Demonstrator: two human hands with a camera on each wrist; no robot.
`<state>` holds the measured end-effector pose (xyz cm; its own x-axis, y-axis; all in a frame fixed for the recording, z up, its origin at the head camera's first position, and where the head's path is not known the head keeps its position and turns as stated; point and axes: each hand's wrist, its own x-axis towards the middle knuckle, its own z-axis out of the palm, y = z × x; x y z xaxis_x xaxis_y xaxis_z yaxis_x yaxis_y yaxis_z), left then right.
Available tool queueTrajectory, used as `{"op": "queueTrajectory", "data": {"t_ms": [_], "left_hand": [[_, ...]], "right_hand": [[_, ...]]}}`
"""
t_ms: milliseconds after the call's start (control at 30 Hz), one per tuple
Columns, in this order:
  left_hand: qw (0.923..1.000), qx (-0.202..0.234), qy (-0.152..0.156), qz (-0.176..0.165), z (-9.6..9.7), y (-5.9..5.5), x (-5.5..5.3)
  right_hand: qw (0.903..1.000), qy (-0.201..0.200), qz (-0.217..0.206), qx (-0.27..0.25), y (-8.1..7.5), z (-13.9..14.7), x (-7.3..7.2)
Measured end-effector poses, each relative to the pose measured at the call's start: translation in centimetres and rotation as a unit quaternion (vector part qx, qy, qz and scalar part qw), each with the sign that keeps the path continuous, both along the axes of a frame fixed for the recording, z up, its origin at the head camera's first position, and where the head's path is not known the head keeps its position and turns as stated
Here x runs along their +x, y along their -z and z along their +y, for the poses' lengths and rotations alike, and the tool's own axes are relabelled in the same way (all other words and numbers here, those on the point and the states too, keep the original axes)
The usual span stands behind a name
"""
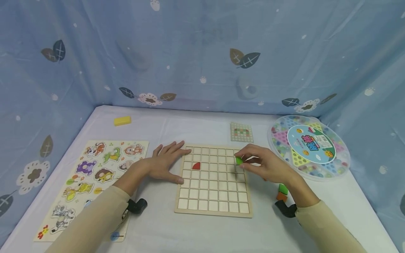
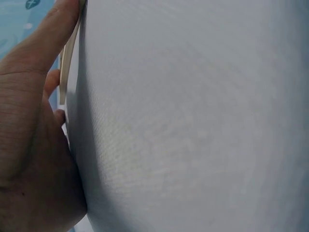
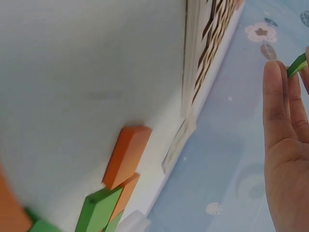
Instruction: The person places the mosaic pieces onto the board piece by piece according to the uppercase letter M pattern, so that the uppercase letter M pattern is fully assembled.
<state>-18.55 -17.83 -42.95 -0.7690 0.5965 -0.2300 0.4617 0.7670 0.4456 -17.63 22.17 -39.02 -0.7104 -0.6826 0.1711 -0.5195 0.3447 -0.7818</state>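
A wooden grid board (image 1: 213, 213) lies flat in the middle of the table, with a red quarter-circle piece (image 1: 196, 166) in one of its upper left squares. My right hand (image 1: 265, 163) pinches a small green piece (image 1: 238, 161) between thumb and fingers above the board's upper right side. The green piece (image 3: 296, 65) also shows at the fingertips in the right wrist view; its full shape is hidden. Against the board's left edge rests my left hand (image 1: 166, 163), fingers spread and thumb touching the frame. In the left wrist view the left hand (image 2: 34, 121) lies beside the white cloth.
Green blocks (image 1: 283, 189) and orange blocks (image 1: 281, 197) lie near my right wrist. Behind the board is a pattern card (image 1: 242, 132). A round Chinese checkers box (image 1: 310, 146) sits at right, an animal puzzle (image 1: 107, 154) at left, and a yellow block (image 1: 122, 121) at back left.
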Motion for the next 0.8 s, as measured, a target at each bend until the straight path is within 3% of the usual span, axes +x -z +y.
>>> {"op": "queueTrajectory", "data": {"t_ms": [367,800], "left_hand": [[0.9992,0.037,0.008,0.011,-0.3,0.5,0.0],[1.0000,-0.003,-0.001,-0.001,0.0,0.1,0.0]], "right_hand": [[0.9997,-0.011,0.013,-0.015,0.1,-1.5,-0.7],[0.9996,-0.006,-0.006,-0.025,-0.1,-3.0,-1.2]]}}
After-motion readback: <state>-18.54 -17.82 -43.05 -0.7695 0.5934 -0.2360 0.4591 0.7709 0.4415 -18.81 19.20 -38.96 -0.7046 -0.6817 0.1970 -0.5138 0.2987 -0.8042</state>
